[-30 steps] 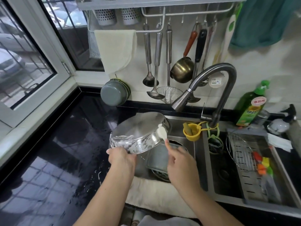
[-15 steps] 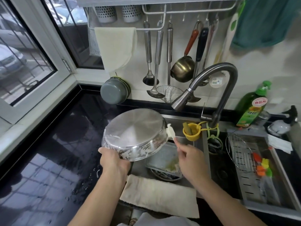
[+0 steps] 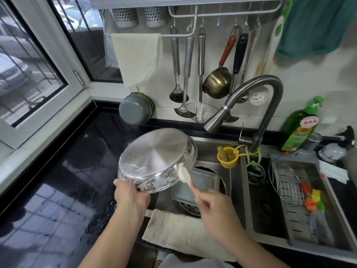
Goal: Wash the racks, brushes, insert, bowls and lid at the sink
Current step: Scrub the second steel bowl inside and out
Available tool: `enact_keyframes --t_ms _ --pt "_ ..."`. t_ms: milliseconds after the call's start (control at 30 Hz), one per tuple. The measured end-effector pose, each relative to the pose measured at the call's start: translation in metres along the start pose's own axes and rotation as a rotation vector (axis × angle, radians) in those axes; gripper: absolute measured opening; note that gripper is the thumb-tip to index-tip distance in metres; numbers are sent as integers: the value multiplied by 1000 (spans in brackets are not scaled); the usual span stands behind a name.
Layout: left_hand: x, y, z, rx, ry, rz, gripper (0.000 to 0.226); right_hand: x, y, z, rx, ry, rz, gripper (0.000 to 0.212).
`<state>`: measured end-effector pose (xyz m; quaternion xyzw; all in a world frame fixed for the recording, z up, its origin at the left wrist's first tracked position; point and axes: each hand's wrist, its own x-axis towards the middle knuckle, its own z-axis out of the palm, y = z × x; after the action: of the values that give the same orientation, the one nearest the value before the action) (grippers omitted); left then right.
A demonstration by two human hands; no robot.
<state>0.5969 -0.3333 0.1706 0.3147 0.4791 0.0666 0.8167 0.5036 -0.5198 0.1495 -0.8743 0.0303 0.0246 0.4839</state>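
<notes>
My left hand grips the near rim of a steel bowl, held tilted with its soapy bottom facing up over the left sink basin. My right hand pinches a small pale brush whose head touches the bowl's right side wall. Below the bowl a clear rectangular lid lies in the basin over a round metal insert. A wire rack and coloured brushes lie in the right basin's drain tray.
The faucet arches over the divider, with a yellow cup hanging by it. A cloth drapes over the sink's front edge. Dish soap stands at the right. Ladles and a small pot hang on the wall; wet black counter lies left.
The bowl has shifted left and turned its bottom more toward me. My right hand moved the brush from the bowl's upper right edge down along its side wall.
</notes>
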Motion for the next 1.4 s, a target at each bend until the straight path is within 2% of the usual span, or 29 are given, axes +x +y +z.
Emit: enact_keyframes --t_ms 33,167,200,300,433,533,667,767,833,933,1033,1067,1167,1200,1267,1300,1400 --pt "-1 0 1 0 -3 0 44 9 3 -1 -17 13 -6 47" --pt "-14 -2 3 34 -37 -4 41 50 10 -28 -50 252 113 41" --pt "-17 0 4 33 -44 -1 42 44 8 -27 -55 250 87 42" --pt "-18 6 6 19 -34 61 46 10 -2 -11 -11 97 -42 47" --pt "-21 4 9 92 -46 84 42 29 1 -17 -75 260 -36 41" --pt "-25 -1 11 202 -119 187 43 13 -17 -3 -220 30 -173 43" --pt "-21 -4 14 260 -163 212 47 25 -10 -26 -342 29 -28 45" --pt "-19 -4 16 364 -207 296 45 9 -28 -13 -319 -143 -192 48" --pt "-20 -6 19 411 -261 327 45 19 -30 -8 -338 -122 -235 47" --pt "-22 -9 19 440 -325 321 44 40 -18 -24 -316 -6 -91 44" --pt "-18 -9 16 467 -367 345 46 13 -32 -14 -290 -182 -220 43" --pt "-17 -8 15 472 -391 342 46 16 -32 -14 -301 -180 -246 44" --pt "-17 -10 11 543 -467 380 50 51 -20 -32 -407 9 -163 47" --pt "-18 -11 10 582 -485 415 52 53 -23 -34 -414 9 -195 48" --pt "-18 -11 8 609 -516 478 55 40 -38 -23 -352 -116 -322 48" --pt "-16 -11 7 607 -526 485 56 40 -43 -20 -328 -126 -353 47" --pt "-19 -12 7 617 -553 486 55 76 -41 -37 -280 134 -207 46"
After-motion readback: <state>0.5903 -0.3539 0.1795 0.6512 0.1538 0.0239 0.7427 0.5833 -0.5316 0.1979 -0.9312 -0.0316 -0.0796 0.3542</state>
